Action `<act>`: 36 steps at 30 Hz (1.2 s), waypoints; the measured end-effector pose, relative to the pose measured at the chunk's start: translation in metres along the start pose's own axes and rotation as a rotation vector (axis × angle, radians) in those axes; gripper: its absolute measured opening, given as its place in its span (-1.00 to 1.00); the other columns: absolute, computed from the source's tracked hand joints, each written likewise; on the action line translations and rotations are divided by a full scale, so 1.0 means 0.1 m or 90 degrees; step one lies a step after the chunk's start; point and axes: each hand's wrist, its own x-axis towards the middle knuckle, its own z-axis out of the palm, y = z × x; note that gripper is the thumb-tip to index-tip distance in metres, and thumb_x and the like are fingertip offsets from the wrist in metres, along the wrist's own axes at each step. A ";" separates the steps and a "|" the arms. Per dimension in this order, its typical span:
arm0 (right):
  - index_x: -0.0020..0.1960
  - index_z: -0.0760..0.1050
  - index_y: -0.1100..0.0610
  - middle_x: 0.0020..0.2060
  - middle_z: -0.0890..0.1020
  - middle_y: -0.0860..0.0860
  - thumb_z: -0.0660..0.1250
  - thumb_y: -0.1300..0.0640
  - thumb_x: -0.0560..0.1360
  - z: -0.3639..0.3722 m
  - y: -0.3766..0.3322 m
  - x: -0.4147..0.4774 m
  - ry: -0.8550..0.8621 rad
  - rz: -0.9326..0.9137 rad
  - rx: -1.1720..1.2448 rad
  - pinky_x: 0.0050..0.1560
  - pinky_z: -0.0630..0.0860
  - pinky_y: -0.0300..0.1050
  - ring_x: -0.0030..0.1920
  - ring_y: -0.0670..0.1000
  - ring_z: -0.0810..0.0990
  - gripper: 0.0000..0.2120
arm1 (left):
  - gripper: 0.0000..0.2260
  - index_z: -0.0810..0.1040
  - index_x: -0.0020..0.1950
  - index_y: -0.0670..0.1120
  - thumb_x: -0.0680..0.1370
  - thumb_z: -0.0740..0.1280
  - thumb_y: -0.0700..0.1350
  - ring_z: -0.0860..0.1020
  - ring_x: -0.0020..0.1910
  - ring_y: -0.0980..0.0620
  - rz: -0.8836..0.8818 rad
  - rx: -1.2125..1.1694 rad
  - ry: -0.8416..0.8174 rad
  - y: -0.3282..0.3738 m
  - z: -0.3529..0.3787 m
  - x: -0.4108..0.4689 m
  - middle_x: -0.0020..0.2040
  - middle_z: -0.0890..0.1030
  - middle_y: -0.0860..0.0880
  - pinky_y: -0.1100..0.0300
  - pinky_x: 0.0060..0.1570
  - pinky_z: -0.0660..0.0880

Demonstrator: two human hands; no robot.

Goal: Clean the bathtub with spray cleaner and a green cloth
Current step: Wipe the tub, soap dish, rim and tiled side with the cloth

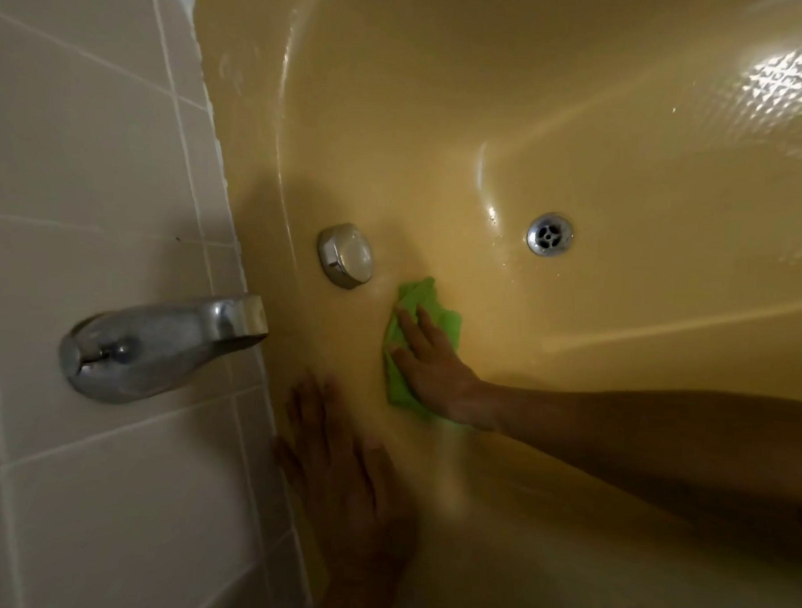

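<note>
Glossy yellow bathtub (586,104): end wall under work.
Left hand (353,478): fingers spread flat on near wall, holding nothing.
Right hand (433,361): straight fingers pressing crumpled green cloth (429,298) flat to wall.
Round chrome overflow cover (346,256): just far-left of cloth; right hand nearer.

One bathtub (493,99) is seen, and one green cloth (425,295). Two hands are counted: the left hand (348,477) and the right hand (433,366). One spout (155,342), one round metal cover (346,254) and one drain (549,234) are shown. Roughly a dozen wall tiles (73,147) can be made out, several cut off at the edges.
</note>
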 end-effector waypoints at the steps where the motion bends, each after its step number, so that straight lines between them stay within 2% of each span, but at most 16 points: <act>1: 0.66 -0.10 -0.05 0.65 -0.18 -0.01 0.07 -0.02 0.73 0.02 0.00 -0.11 -0.004 -0.031 0.010 0.62 -0.15 0.08 0.64 0.08 -0.22 -0.42 | -0.44 0.11 0.68 -0.07 0.67 -0.01 0.03 0.10 0.66 -0.09 -0.003 -0.003 0.000 -0.01 0.01 0.01 0.68 0.11 -0.05 -0.34 0.52 0.07; 5: 0.63 -0.21 -0.23 0.63 -0.29 -0.10 0.06 -0.12 0.72 -0.22 0.25 -0.58 -0.182 -0.114 -0.122 0.56 -0.15 -0.19 0.60 -0.10 -0.20 -0.39 | -0.43 0.03 0.68 0.01 0.66 0.00 0.03 0.09 0.66 -0.07 -0.005 -0.016 -0.005 -0.02 0.00 0.03 0.69 0.09 -0.02 -0.33 0.54 0.05; 7: 0.62 -0.20 -0.28 0.63 -0.28 -0.15 0.06 -0.16 0.71 -0.38 0.38 -0.74 -0.249 -0.105 -0.166 0.52 -0.16 -0.25 0.60 -0.12 -0.19 -0.40 | -0.41 0.03 0.69 0.01 0.63 0.01 0.03 0.06 0.66 -0.06 -0.005 -0.021 -0.011 -0.03 -0.01 0.05 0.69 0.09 -0.01 -0.31 0.55 0.03; 9: 0.61 -0.17 -0.32 0.63 -0.24 -0.20 0.06 -0.21 0.69 -0.45 0.50 -0.78 -0.273 -0.062 -0.180 0.52 -0.16 -0.25 0.61 -0.12 -0.17 -0.41 | -0.39 0.02 0.69 0.03 0.63 0.01 0.04 0.04 0.67 -0.05 -0.003 -0.020 -0.012 -0.04 -0.01 0.08 0.69 0.09 -0.01 -0.29 0.56 0.02; 16: 0.61 -0.20 -0.32 0.63 -0.20 -0.18 0.02 -0.28 0.67 -0.39 0.75 -0.51 -0.235 0.049 -0.182 0.61 -0.10 -0.07 0.64 -0.03 -0.14 -0.40 | -0.43 0.08 0.68 -0.06 0.66 0.01 0.03 0.08 0.66 -0.10 0.017 -0.020 -0.001 -0.05 -0.02 0.11 0.69 0.09 -0.04 -0.31 0.54 0.06; 20: 0.63 -0.21 -0.26 0.64 -0.21 -0.11 -0.02 -0.26 0.69 -0.22 0.66 -0.16 -0.149 0.124 -0.117 0.62 -0.13 0.07 0.65 0.09 -0.17 -0.40 | -0.43 0.11 0.67 -0.07 0.65 0.04 0.02 0.10 0.66 -0.12 0.041 -0.021 0.010 -0.07 -0.02 0.15 0.68 0.11 -0.06 -0.27 0.55 0.06; 23: 0.65 -0.19 -0.18 0.65 -0.20 -0.02 -0.03 -0.20 0.71 -0.07 0.34 0.02 -0.037 0.098 -0.023 0.60 -0.15 0.05 0.64 0.12 -0.16 -0.41 | -0.40 0.01 0.69 0.05 0.64 0.05 0.03 0.10 0.66 -0.14 0.065 -0.025 0.017 -0.06 -0.03 0.14 0.68 0.10 -0.06 -0.24 0.56 0.03; 25: 0.65 -0.16 -0.21 0.65 -0.19 -0.06 0.00 -0.20 0.70 0.00 0.12 0.04 0.005 0.067 0.026 0.62 -0.09 0.10 0.65 0.11 -0.14 -0.42 | -0.39 -0.02 0.68 0.12 0.63 0.08 0.02 0.10 0.65 -0.13 0.068 -0.035 0.026 -0.03 -0.05 0.13 0.68 0.11 -0.09 -0.27 0.56 0.05; 27: 0.63 -0.16 -0.24 0.65 -0.20 -0.10 0.04 -0.18 0.70 0.05 -0.05 -0.03 0.008 0.034 0.043 0.62 -0.07 0.09 0.65 0.07 -0.16 -0.42 | -0.39 0.06 0.68 0.08 0.63 0.14 -0.03 0.14 0.64 -0.16 0.097 -0.064 0.052 0.03 -0.13 0.11 0.65 0.15 -0.16 -0.34 0.50 0.17; 30: 0.63 -0.17 -0.24 0.64 -0.22 -0.10 0.07 -0.17 0.70 0.06 -0.22 -0.24 -0.024 -0.024 0.021 0.62 -0.13 0.01 0.64 0.04 -0.22 -0.40 | -0.46 0.25 0.59 -0.18 0.61 0.23 -0.14 0.27 0.55 -0.33 0.227 -0.041 0.127 0.19 -0.39 0.09 0.53 0.29 -0.40 -0.41 0.36 0.34; 31: 0.62 -0.17 -0.25 0.64 -0.23 -0.10 0.07 -0.17 0.70 0.06 -0.25 -0.31 -0.036 -0.037 0.010 0.62 -0.14 0.00 0.63 0.04 -0.23 -0.40 | -0.50 0.30 0.54 -0.20 0.60 0.26 -0.15 0.32 0.52 -0.36 0.258 -0.034 0.162 0.25 -0.51 0.13 0.48 0.34 -0.44 -0.39 0.35 0.37; 34: 0.62 -0.18 -0.28 0.63 -0.24 -0.13 0.08 -0.20 0.69 0.04 -0.28 -0.52 -0.070 -0.049 -0.021 0.62 -0.12 0.01 0.63 0.04 -0.23 -0.39 | -0.51 0.35 0.51 -0.12 0.59 0.33 -0.15 0.37 0.46 -0.35 0.327 0.000 0.254 0.46 -0.94 0.43 0.44 0.38 -0.41 -0.28 0.40 0.35; 36: 0.61 -0.18 -0.30 0.63 -0.24 -0.14 0.08 -0.23 0.68 0.00 -0.28 -0.63 -0.091 -0.047 -0.041 0.63 -0.10 0.03 0.64 0.04 -0.21 -0.38 | -0.52 0.36 0.52 -0.13 0.60 0.33 -0.11 0.36 0.47 -0.32 0.351 0.062 0.260 0.45 -1.15 0.76 0.47 0.38 -0.35 -0.19 0.47 0.27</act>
